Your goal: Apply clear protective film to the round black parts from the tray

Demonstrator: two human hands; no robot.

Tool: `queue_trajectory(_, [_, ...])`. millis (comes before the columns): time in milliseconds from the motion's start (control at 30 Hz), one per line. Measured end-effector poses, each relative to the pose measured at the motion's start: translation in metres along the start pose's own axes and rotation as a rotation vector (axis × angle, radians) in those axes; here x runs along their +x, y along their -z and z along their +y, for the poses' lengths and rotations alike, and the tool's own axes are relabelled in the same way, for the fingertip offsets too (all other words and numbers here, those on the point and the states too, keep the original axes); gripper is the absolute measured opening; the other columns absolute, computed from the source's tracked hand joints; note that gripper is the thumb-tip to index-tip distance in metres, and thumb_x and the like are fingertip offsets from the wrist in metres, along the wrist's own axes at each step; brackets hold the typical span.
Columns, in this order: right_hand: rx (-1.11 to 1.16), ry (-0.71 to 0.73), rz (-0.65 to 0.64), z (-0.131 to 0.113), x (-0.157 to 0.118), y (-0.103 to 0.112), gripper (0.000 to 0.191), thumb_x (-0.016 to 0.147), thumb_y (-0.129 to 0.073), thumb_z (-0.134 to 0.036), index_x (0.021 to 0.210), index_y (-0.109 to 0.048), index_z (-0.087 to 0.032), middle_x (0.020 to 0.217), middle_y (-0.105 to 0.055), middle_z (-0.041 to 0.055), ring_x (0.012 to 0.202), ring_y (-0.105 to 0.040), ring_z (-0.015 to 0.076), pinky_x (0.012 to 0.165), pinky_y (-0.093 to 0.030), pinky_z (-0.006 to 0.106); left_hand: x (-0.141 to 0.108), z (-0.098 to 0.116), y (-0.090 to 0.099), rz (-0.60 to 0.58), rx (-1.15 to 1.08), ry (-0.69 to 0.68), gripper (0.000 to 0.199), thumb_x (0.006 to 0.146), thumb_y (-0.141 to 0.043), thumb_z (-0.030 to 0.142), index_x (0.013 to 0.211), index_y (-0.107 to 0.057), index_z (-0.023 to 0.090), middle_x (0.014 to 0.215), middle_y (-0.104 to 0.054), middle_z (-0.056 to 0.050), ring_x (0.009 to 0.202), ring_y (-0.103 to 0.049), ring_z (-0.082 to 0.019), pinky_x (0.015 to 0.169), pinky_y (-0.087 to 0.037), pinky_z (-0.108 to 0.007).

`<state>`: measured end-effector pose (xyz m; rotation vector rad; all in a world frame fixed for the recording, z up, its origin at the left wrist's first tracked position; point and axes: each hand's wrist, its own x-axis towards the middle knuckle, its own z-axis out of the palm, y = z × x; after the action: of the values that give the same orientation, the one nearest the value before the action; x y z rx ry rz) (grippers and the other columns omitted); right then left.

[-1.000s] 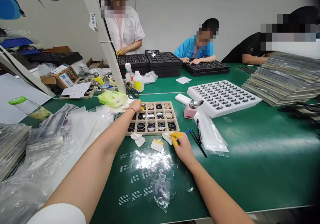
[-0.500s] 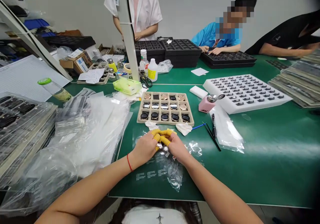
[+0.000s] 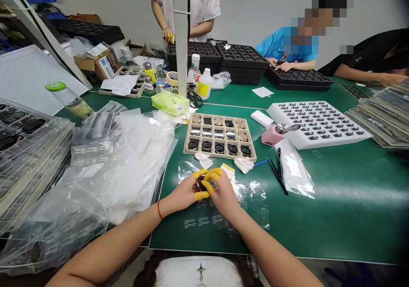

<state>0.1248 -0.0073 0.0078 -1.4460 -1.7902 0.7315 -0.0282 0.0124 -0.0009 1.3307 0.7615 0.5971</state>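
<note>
Yellow finger cots cover several fingertips of both hands. Thumb and fingers of my left hand (image 3: 188, 192) grip a round, dark watch case (image 3: 201, 184) by its rim. My right hand (image 3: 220, 189) bends over the same piece from the right, its fingers pinched against it and hiding part of it. Beneath both hands lies a clear printed plastic sheet (image 3: 200, 223). Just beyond them are crumpled white tissues (image 3: 244, 165) and a small yellow-and-white piece (image 3: 228, 170). Farther back, a beige compartment tray (image 3: 254, 154) holds several round watch parts, some black-faced, some gold.
Plastic bags (image 3: 128, 150) and stacked trays (image 3: 35, 167) crowd the left. At right are a pink pump bottle (image 3: 273, 136), a black pen (image 3: 280, 163) and a white foam tray (image 3: 303, 144) of small parts. A post (image 3: 181, 39) rises beyond; co-workers sit or stand across the table.
The dark round watch case now shows between my fingers, where it was mostly hidden. My right hand has turned over it. The view has shifted, and the standing co-worker's hand is raised.
</note>
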Motion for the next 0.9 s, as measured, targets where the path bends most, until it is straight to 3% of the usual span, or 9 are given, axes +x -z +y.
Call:
queue_trajectory(167, [0.004, -0.103, -0.025, -0.003, -0.003, -0.007, 0.013, 0.077, -0.060, -0.020, 0.090, -0.057, -0.022, 0.091, -0.058, 0.0048, 0.085, -0.052, 0.0208, 0.077, -0.044, 0.037, -0.007, -0.001, 0.006, 0.119, 0.272, -0.004, 0.045, 0.076, -0.060, 0.024, 0.120, -0.050, 0.022, 0.104, -0.065, -0.005, 0.087, -0.064, -0.020, 0.078, -0.052, -0.033])
queue_trajectory(300, [0.057, -0.228, -0.005, 0.001, -0.003, -0.013, 0.015, 0.076, -0.062, -0.026, 0.088, -0.054, -0.021, 0.087, -0.057, 0.0037, 0.078, -0.052, 0.0192, 0.073, -0.045, 0.036, -0.009, -0.004, 0.007, 0.231, 0.394, 0.031, 0.049, 0.075, -0.061, 0.027, 0.122, -0.049, 0.020, 0.096, -0.068, -0.005, 0.082, -0.065, -0.021, 0.076, -0.052, -0.035])
queue_trajectory(467, [0.047, -0.111, 0.012, -0.002, -0.006, -0.015, 0.003, 0.081, -0.054, -0.021, 0.079, -0.051, -0.021, 0.086, -0.057, 0.0036, 0.083, -0.052, 0.0193, 0.075, -0.044, 0.035, -0.002, -0.010, -0.001, 0.250, 0.382, 0.050, 0.056, 0.073, -0.058, 0.017, 0.127, -0.046, 0.019, 0.102, -0.067, -0.006, 0.085, -0.065, -0.021, 0.078, -0.052, -0.035])
queue_trajectory(567, [0.057, -0.080, 0.014, 0.004, -0.013, 0.003, 0.002, 0.083, -0.051, -0.022, 0.083, -0.053, -0.022, 0.085, -0.059, 0.0031, 0.080, -0.054, 0.0181, 0.074, -0.044, 0.033, 0.003, -0.013, -0.007, 0.254, 0.302, 0.062, 0.056, 0.074, -0.059, 0.020, 0.128, -0.044, 0.020, 0.105, -0.066, -0.007, 0.086, -0.065, -0.021, 0.079, -0.053, -0.035])
queue_trajectory(667, [-0.026, -0.206, 0.126, 0.026, -0.022, 0.037, 0.011, 0.083, -0.051, -0.027, 0.092, -0.054, -0.022, 0.081, -0.060, 0.0026, 0.075, -0.055, 0.0183, 0.070, -0.045, 0.032, 0.009, -0.014, -0.010, 0.296, 0.210, 0.107, 0.060, 0.074, -0.063, 0.029, 0.129, -0.041, 0.021, 0.107, -0.064, -0.007, 0.090, -0.064, -0.021, 0.081, -0.053, -0.036])
queue_trajectory(733, [-0.201, -0.279, 0.096, 0.048, -0.026, 0.060, 0.015, 0.080, -0.052, -0.025, 0.094, -0.056, -0.021, 0.075, -0.060, 0.0030, 0.073, -0.055, 0.0207, 0.067, -0.044, 0.034, 0.014, -0.011, -0.012, 0.307, 0.148, 0.141, 0.062, 0.073, -0.064, 0.029, 0.129, -0.040, 0.021, 0.107, -0.063, -0.007, 0.091, -0.064, -0.021, 0.084, -0.052, -0.037])
queue_trajectory(833, [-0.464, -0.191, 0.001, 0.077, -0.022, 0.085, 0.021, 0.076, -0.055, -0.020, 0.096, -0.061, -0.019, 0.087, -0.061, 0.0092, 0.084, -0.054, 0.0263, 0.071, -0.044, 0.038, 0.021, -0.003, -0.019, 0.271, 0.085, 0.158, 0.061, 0.073, -0.064, 0.028, 0.128, -0.039, 0.021, 0.105, -0.062, -0.005, 0.088, -0.063, -0.018, 0.084, -0.052, -0.036])
queue_trajectory(900, [-0.540, -0.070, 0.055, 0.090, -0.009, 0.093, 0.024, 0.079, -0.052, -0.020, 0.102, -0.061, -0.019, 0.105, -0.059, 0.0124, 0.095, -0.051, 0.0278, 0.079, -0.043, 0.041, 0.026, 0.003, -0.026, 0.237, 0.083, 0.135, 0.060, 0.073, -0.064, 0.028, 0.128, -0.040, 0.022, 0.102, -0.061, -0.005, 0.085, -0.063, -0.017, 0.083, -0.052, -0.037])
